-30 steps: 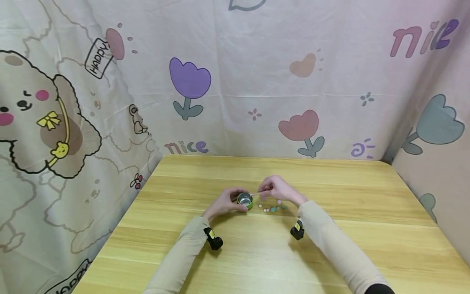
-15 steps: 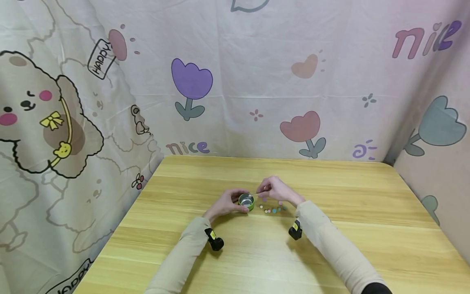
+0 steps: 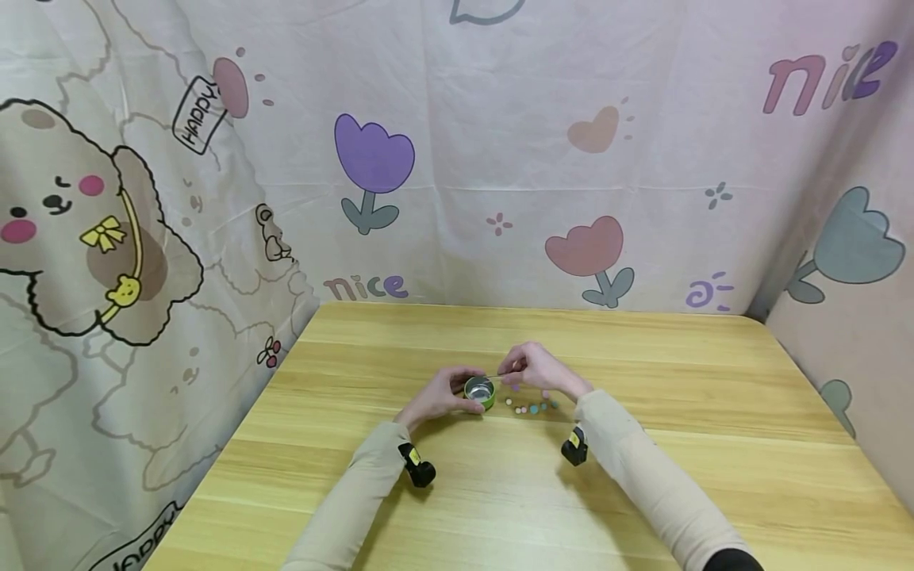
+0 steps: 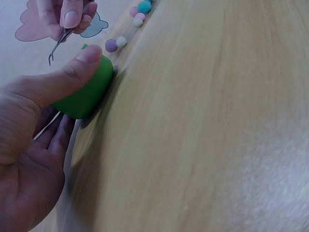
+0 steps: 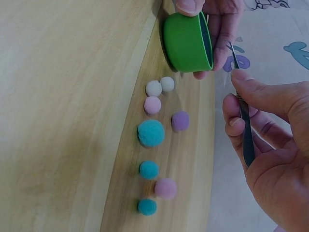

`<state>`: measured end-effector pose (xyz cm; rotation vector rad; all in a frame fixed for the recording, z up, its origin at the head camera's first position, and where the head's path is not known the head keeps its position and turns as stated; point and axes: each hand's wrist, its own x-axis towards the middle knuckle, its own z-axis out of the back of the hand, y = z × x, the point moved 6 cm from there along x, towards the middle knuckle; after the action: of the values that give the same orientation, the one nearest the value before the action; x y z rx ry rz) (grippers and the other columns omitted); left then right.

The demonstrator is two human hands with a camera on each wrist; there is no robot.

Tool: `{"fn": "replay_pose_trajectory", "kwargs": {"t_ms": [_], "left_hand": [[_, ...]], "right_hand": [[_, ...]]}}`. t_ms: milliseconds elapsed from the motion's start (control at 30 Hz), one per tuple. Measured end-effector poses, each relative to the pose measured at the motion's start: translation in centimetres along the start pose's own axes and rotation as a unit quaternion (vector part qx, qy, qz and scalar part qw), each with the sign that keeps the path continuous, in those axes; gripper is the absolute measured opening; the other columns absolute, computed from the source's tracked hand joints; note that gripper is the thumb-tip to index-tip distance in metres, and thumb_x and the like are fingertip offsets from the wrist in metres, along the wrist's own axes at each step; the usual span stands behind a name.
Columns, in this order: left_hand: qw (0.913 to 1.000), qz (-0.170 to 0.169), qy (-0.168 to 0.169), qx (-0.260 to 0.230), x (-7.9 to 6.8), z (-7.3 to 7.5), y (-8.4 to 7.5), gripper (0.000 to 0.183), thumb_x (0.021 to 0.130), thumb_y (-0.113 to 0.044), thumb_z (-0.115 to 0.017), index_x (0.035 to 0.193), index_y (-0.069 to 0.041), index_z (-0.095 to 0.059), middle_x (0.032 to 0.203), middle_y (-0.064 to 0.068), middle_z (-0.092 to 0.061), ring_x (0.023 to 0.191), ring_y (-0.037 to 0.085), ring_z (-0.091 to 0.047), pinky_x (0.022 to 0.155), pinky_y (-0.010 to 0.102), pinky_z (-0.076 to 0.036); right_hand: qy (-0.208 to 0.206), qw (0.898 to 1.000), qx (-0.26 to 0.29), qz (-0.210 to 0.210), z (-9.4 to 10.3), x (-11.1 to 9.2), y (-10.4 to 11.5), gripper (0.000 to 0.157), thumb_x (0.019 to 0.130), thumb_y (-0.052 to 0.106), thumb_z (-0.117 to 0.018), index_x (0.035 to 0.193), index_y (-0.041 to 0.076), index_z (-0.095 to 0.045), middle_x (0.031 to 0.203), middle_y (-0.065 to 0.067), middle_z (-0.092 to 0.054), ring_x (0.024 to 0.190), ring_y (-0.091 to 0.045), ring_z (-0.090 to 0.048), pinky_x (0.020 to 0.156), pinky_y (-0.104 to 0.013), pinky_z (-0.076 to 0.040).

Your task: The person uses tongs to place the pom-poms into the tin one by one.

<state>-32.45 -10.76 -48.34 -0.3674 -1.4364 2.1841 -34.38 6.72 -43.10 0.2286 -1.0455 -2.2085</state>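
Observation:
A small round green cup (image 3: 489,407) with a silvery inside stands on the wooden table. My left hand (image 3: 437,395) holds it from the left, thumb on the near side and fingers round the far side. To the right, my right hand (image 3: 539,370) pinches dark metal tweezers (image 5: 246,128) between thumb and fingers. Their bent tips reach toward the cup's opening, slightly apart, and the left wrist view shows nothing between them. Beside the cup lie several pom-poms: large turquoise (image 5: 151,133), purple (image 5: 180,121), pink (image 5: 166,188) and white (image 5: 154,88) among them. The cup's contents cannot be made out.
The wooden table (image 3: 643,476) stretches out around both hands. A printed cloth (image 3: 485,143) hangs behind it and along the sides. Black wrist cameras (image 3: 417,468) sit below both sleeves.
A small pale thing at the tweezer tips above the cup's rim in the earlier frames is no longer seen there. Both hands have stayed nearly still; the view shifted slightly.

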Motion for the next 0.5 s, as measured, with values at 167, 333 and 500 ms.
{"fn": "replay_pose_trajectory", "kwargs": {"t_ms": [167, 333, 500], "left_hand": [[1.0000, 0.003, 0.002, -0.001, -0.1, 0.0, 0.2, 0.066, 0.079, -0.006, -0.083, 0.138, 0.003, -0.053, 0.135, 0.023, -0.061, 0.125, 0.036, -0.060, 0.112, 0.042, -0.051], [1.0000, 0.000, 0.003, -0.006, -0.1, 0.0, 0.2, 0.066, 0.079, -0.005, -0.082, 0.138, 0.003, -0.053, 0.136, 0.023, -0.061, 0.127, 0.036, -0.060, 0.113, 0.043, -0.049], [0.9999, 0.003, 0.002, -0.014, 0.0, 0.0, 0.3, 0.067, 0.079, -0.003, -0.082, 0.138, 0.003, -0.053, 0.137, 0.023, -0.060, 0.128, 0.037, -0.059, 0.114, 0.044, -0.048]], "right_hand": [[-0.002, 1.000, -0.005, 0.003, 0.2, -0.4, 0.1, 0.010, 0.089, 0.003, -0.072, 0.096, -0.003, -0.076, 0.091, -0.014, -0.071, 0.075, -0.011, -0.066, 0.068, -0.018, -0.055], [-0.014, 1.000, -0.012, 0.001, 0.8, -1.4, -0.2, 0.012, 0.087, 0.005, -0.076, 0.096, -0.004, -0.076, 0.091, -0.014, -0.072, 0.080, -0.011, -0.063, 0.071, -0.019, -0.054], [-0.027, 0.999, -0.015, -0.010, 1.7, -2.7, -0.8, 0.011, 0.087, 0.007, -0.076, 0.094, -0.002, -0.077, 0.091, -0.012, -0.072, 0.078, -0.009, -0.061, 0.069, -0.018, -0.053]]}}
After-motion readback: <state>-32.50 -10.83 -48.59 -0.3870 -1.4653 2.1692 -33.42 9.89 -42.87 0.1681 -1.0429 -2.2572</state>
